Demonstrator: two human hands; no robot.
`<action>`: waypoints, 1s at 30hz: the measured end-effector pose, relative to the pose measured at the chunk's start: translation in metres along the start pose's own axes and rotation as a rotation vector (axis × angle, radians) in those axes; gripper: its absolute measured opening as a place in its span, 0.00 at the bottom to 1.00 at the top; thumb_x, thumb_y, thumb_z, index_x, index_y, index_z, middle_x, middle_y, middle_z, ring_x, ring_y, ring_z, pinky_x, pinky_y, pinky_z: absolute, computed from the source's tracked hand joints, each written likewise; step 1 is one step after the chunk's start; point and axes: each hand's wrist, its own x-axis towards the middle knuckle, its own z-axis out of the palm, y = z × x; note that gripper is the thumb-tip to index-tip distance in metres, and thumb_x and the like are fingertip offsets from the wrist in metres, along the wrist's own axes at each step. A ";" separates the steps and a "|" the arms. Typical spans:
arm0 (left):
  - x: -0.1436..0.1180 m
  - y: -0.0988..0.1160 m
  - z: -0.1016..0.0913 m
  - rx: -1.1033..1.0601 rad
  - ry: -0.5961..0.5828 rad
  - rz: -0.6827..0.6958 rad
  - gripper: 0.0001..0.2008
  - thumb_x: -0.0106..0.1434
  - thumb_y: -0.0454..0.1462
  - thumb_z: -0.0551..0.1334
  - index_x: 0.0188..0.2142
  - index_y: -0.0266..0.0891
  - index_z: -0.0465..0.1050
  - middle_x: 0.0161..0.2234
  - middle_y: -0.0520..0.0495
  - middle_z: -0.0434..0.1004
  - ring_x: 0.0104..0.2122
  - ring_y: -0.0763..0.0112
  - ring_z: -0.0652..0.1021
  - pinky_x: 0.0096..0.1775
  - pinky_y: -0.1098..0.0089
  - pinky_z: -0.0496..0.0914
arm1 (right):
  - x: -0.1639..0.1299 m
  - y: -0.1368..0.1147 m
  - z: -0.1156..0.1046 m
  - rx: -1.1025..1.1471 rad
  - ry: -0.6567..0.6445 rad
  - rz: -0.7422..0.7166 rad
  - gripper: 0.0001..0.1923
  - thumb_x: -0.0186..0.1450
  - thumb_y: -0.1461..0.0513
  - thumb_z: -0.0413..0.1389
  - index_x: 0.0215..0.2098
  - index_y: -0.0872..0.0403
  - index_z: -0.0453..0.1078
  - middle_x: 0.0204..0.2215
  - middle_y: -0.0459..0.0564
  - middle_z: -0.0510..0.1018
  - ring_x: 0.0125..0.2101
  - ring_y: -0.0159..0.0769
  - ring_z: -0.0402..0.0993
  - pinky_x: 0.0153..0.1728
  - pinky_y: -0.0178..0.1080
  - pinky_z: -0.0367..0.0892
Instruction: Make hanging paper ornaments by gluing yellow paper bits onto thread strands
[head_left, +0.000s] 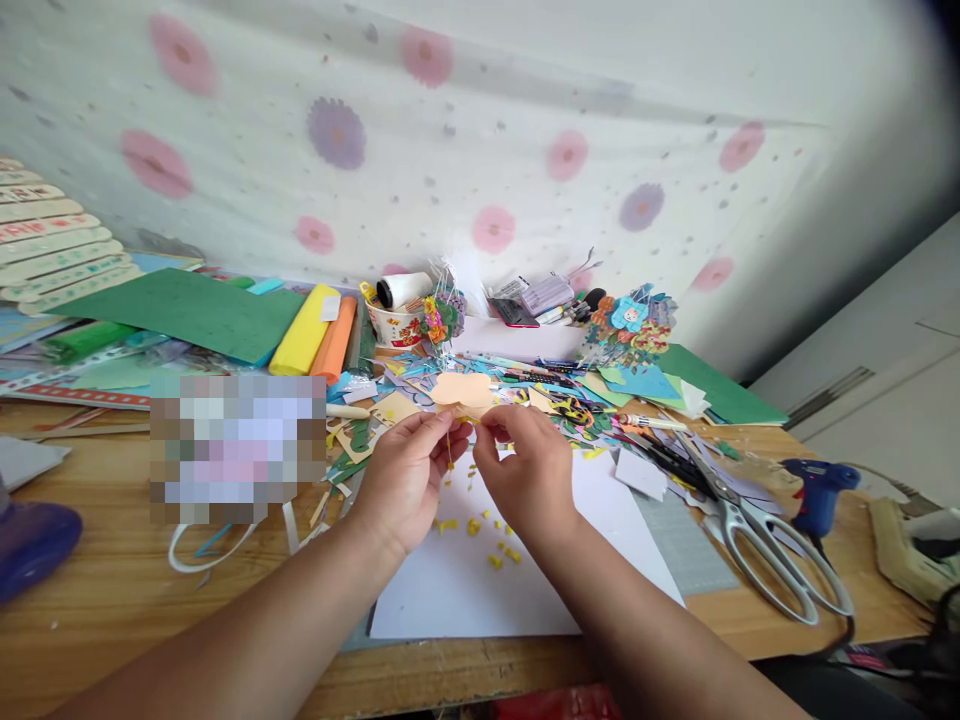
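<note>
My left hand and my right hand meet above a white sheet on the wooden table. Between the fingertips of both hands I pinch a small peach paper cutout, with a thin yellow strip hanging from it by my left thumb. Several tiny yellow paper scraps lie scattered on the white sheet under my hands.
Large silver scissors and a blue glue gun lie to the right. Paper scraps and cutouts pile up behind my hands. A patterned cup, yellow and orange rolls and green sheets stand farther back. A blurred patch covers the left.
</note>
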 end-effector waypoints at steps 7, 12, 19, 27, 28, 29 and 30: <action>0.000 -0.002 0.000 -0.009 0.015 0.022 0.05 0.47 0.34 0.72 0.24 0.38 0.78 0.28 0.49 0.79 0.30 0.72 0.77 0.38 0.70 0.72 | 0.000 -0.002 0.004 -0.162 0.043 -0.117 0.09 0.64 0.68 0.51 0.28 0.51 0.69 0.23 0.50 0.75 0.26 0.39 0.68 0.29 0.40 0.62; 0.000 -0.004 0.000 -0.042 0.016 0.030 0.07 0.45 0.34 0.74 0.23 0.37 0.78 0.27 0.48 0.80 0.30 0.73 0.78 0.36 0.72 0.72 | 0.001 0.000 0.007 -0.188 0.125 -0.154 0.10 0.64 0.68 0.52 0.27 0.51 0.67 0.22 0.48 0.74 0.26 0.37 0.67 0.29 0.38 0.61; -0.002 -0.006 0.001 -0.050 0.012 0.056 0.10 0.42 0.35 0.76 0.23 0.35 0.78 0.25 0.50 0.79 0.28 0.76 0.77 0.33 0.76 0.72 | -0.002 0.000 0.013 -0.177 0.162 -0.188 0.09 0.64 0.68 0.53 0.27 0.54 0.71 0.21 0.47 0.74 0.24 0.35 0.65 0.28 0.37 0.61; 0.000 -0.005 0.001 -0.033 -0.007 0.076 0.10 0.43 0.35 0.75 0.26 0.35 0.80 0.28 0.48 0.81 0.30 0.76 0.78 0.34 0.77 0.72 | -0.004 -0.003 0.011 0.030 0.073 -0.053 0.08 0.63 0.67 0.55 0.36 0.57 0.77 0.23 0.47 0.77 0.25 0.34 0.70 0.30 0.37 0.66; 0.000 -0.005 0.001 -0.027 -0.007 0.077 0.10 0.43 0.35 0.75 0.26 0.35 0.79 0.29 0.48 0.81 0.30 0.75 0.78 0.35 0.77 0.72 | -0.004 -0.003 0.011 0.052 0.066 -0.025 0.09 0.62 0.67 0.55 0.37 0.57 0.77 0.24 0.47 0.78 0.25 0.34 0.71 0.31 0.37 0.66; 0.000 -0.005 0.001 -0.021 -0.005 0.078 0.10 0.43 0.35 0.75 0.25 0.35 0.79 0.28 0.48 0.81 0.30 0.75 0.78 0.35 0.77 0.72 | -0.004 -0.003 0.011 0.076 0.059 0.002 0.09 0.62 0.67 0.55 0.37 0.57 0.78 0.24 0.48 0.78 0.25 0.34 0.71 0.30 0.37 0.67; 0.000 -0.005 0.001 -0.017 -0.001 0.082 0.09 0.43 0.35 0.75 0.24 0.35 0.79 0.27 0.49 0.81 0.29 0.76 0.77 0.34 0.77 0.72 | -0.004 -0.003 0.012 0.104 0.049 0.030 0.10 0.61 0.67 0.56 0.38 0.56 0.78 0.24 0.48 0.79 0.25 0.34 0.71 0.30 0.37 0.67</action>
